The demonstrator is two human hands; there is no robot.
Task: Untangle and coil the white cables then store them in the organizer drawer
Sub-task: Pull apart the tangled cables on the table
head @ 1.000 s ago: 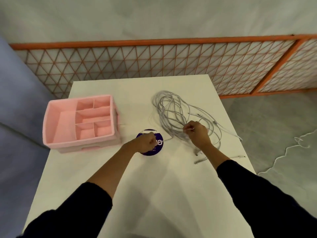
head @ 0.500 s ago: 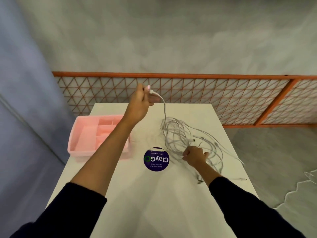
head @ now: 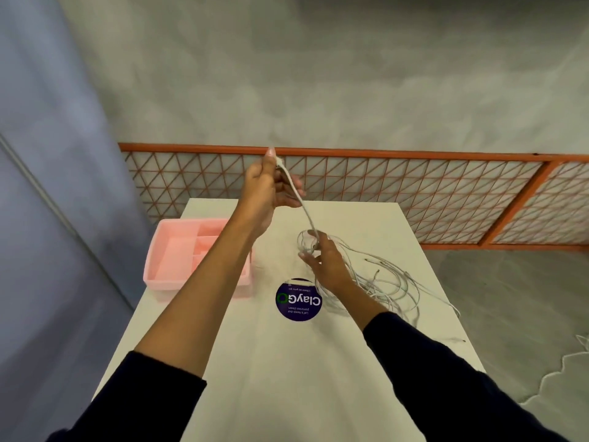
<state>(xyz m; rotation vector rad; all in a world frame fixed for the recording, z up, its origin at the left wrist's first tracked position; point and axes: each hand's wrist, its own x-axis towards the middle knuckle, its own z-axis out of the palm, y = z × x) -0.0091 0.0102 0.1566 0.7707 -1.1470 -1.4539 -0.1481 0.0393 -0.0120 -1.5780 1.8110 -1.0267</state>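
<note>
Up off the heap, my right hand (head: 325, 263) now pinches the strand (head: 302, 208) my left hand (head: 264, 189) holds high by its plug (head: 279, 161); white cables (head: 382, 282) lie tangled at the right of the table (head: 318, 378), none coiled; pink organizer (head: 172, 260) sits left, nothing stored yet; my forearm (head: 204, 298) covers its near compartments, no drawer shows, and crossings in the tangle blur.

White cables (head: 377, 290): smooth plastic sheath, faint sheen. Organizer (head: 159, 280): pink moulded plastic, satin. Table (head: 318, 378): white, smooth, matt. Round sticker (head: 298, 301): printed, slightly glossy. Fence (head: 350, 153): orange painted metal frame with wire mesh. Sleeves (head: 446, 378): dark matt cloth
</note>
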